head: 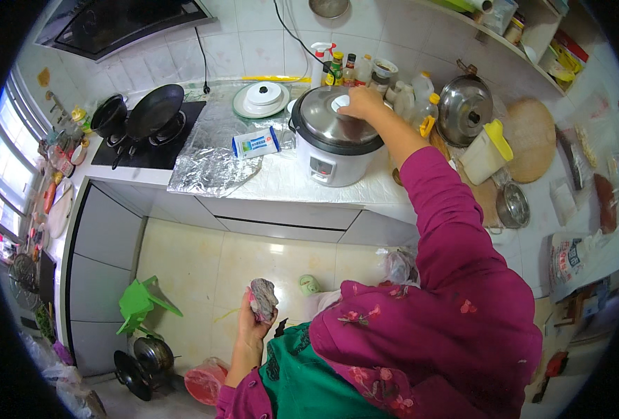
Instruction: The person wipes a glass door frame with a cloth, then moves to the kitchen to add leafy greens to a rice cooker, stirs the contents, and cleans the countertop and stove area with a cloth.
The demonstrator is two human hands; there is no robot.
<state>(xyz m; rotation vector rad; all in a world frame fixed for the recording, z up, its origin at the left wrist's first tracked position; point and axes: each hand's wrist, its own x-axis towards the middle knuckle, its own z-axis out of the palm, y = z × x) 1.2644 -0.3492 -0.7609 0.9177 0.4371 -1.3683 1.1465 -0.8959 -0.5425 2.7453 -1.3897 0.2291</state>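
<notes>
A large white rice cooker point(333, 162) with a domed steel lid point(320, 112) stands on the foil-covered counter. My right hand point(364, 103) reaches over the lid, fingers on its white knob point(341, 103), which they partly cover. The lid sits on the cooker's black rim. Low in front of my body, well apart from the counter, my left hand point(254, 319) grips a crumpled grey cloth point(264, 298) with a pinkish patch. A blue-and-white packet of wipes point(256, 143) lies left of the cooker. Behind the packet, a white lidded dish point(263, 95) rests on a plate point(241, 107).
A black wok point(155, 112) and a dark pot point(109, 116) sit on the black stove point(131, 152). Bottles point(348, 70) crowd the wall behind the cooker. On the floor are a green plastic stool point(135, 304), a red bin point(204, 379) and stacked pots point(152, 353).
</notes>
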